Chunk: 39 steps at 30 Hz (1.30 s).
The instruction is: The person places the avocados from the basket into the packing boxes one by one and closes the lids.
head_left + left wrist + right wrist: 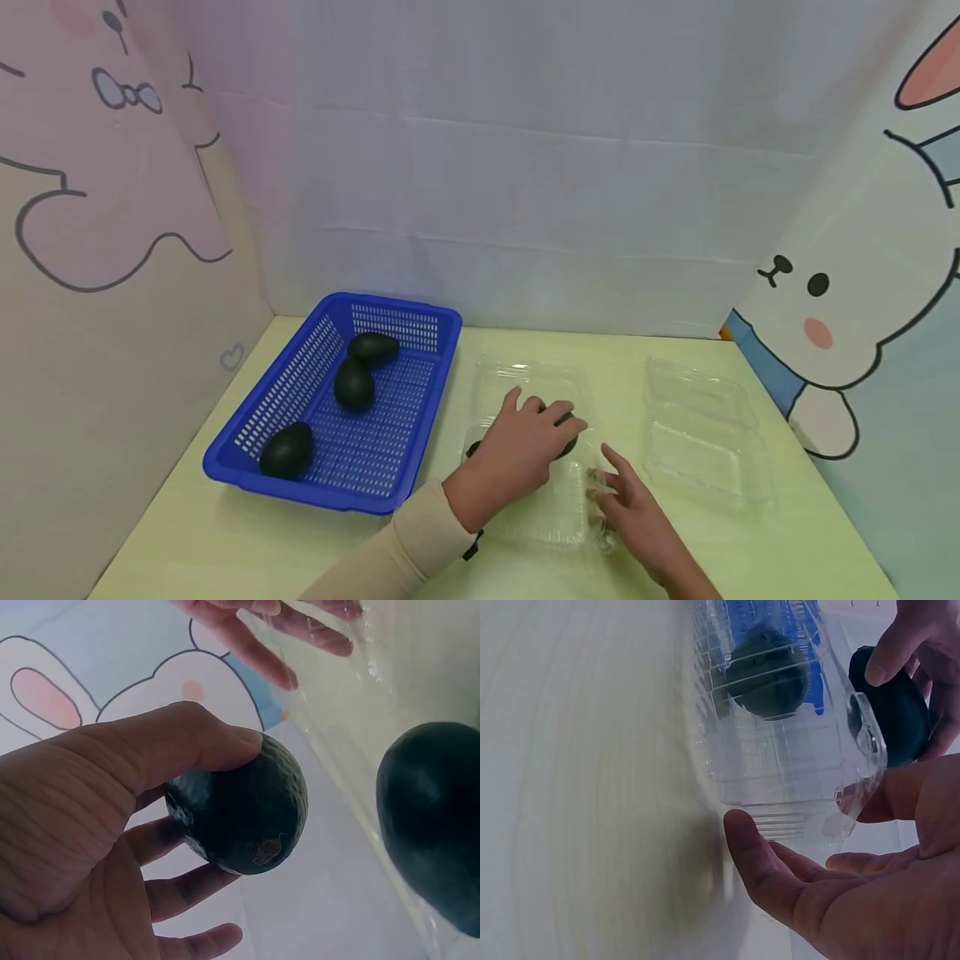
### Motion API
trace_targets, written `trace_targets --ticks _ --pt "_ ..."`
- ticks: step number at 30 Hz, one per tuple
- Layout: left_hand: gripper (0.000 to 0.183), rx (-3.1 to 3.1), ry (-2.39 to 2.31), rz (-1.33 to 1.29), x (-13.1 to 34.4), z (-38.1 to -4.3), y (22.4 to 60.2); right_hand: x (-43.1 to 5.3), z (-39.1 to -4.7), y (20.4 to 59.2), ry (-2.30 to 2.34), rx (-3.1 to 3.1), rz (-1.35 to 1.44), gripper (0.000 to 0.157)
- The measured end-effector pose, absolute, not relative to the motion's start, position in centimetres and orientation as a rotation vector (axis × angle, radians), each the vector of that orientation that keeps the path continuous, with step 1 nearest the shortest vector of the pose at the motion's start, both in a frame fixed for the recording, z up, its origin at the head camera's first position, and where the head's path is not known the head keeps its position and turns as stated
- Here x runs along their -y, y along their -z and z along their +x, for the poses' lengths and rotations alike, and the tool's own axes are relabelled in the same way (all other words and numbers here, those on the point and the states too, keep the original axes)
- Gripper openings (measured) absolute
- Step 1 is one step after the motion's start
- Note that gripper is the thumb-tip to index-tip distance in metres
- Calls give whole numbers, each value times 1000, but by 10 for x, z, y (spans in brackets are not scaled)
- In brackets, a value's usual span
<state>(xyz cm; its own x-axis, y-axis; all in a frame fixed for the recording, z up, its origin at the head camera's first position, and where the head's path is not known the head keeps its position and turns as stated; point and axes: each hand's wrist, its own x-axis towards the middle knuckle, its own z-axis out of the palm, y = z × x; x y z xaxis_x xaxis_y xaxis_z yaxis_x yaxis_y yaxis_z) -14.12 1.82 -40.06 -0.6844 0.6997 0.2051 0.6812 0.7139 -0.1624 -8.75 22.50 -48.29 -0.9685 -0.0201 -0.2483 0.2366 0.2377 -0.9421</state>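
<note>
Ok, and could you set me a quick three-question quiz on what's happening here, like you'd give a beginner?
1. Count: how many avocados lie in the blue basket?
2. True or false, about the left hand: it is holding nothing.
3. Choose one: in the head view, compared with the two clear boxes, where is the basket?
A) left of both
B) between them
C) right of both

Key: 1. Three. 2. False; it grips an avocado of its own, the held avocado. 3. A.
</note>
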Motion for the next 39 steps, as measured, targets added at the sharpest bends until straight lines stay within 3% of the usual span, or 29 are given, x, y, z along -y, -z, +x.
trace_targets --ticks 39 --pt "59 2749 -104 -1290 -27 -148 460 -225 -86 483 1842 -2271 177 67"
